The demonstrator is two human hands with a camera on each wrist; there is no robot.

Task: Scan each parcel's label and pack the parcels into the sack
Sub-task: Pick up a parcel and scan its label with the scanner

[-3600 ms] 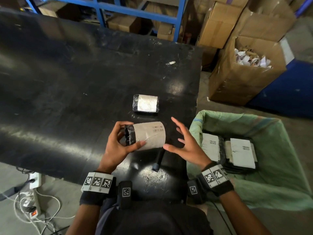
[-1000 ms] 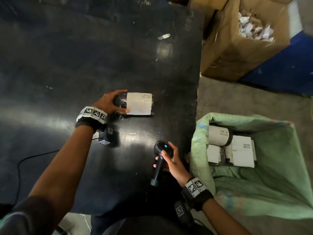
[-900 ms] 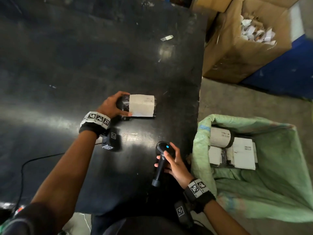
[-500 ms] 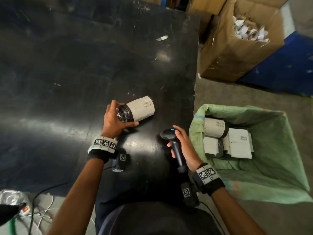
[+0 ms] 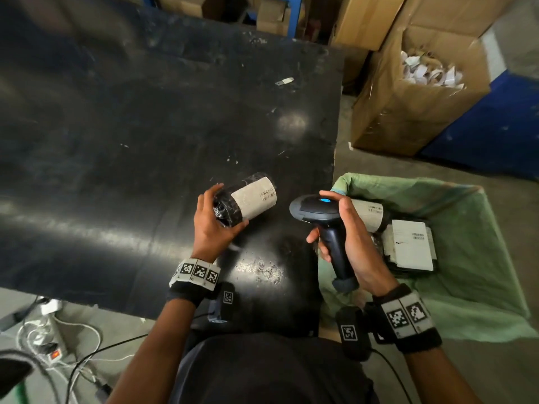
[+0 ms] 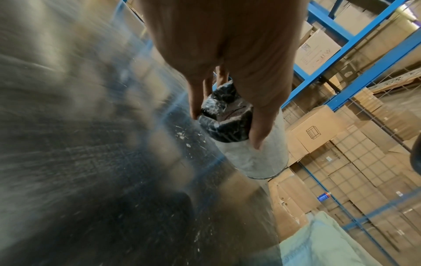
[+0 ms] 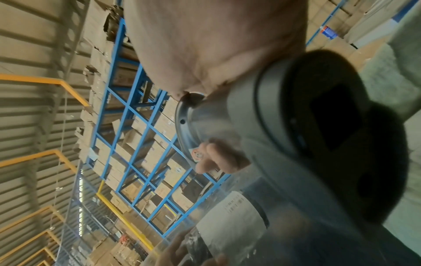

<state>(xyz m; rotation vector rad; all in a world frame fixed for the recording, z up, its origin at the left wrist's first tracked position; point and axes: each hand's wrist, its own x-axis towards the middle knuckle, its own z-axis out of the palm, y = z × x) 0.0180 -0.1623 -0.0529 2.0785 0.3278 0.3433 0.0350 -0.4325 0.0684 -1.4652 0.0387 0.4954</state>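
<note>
My left hand [image 5: 214, 225] grips a black cylindrical parcel [image 5: 248, 201] by its plastic-wrapped end, lifted above the black table [image 5: 116, 126], its white barcode label turned up and right. The same parcel [image 6: 241, 136] shows in the left wrist view, pinched between thumb and fingers. My right hand [image 5: 347, 231] holds a black handheld scanner [image 5: 323, 220] by its handle, its head pointing left at the parcel. The scanner [image 7: 296, 115] fills the right wrist view, with the parcel's label [image 7: 230, 223] below it. The green sack [image 5: 472, 228] stands open at the right, holding several labelled parcels [image 5: 411, 249].
An open cardboard box [image 5: 414, 91] full of paper scraps stands behind the sack, beside a blue surface [image 5: 501, 126]. A small white scrap [image 5: 284, 81] lies far on the table. Cables and a power strip [image 5: 52, 345] lie on the floor at the left.
My left hand picked the parcel up from the table and tilted its label towards the scanner. My right hand lifted the scanner and turned its head towards the parcel.
</note>
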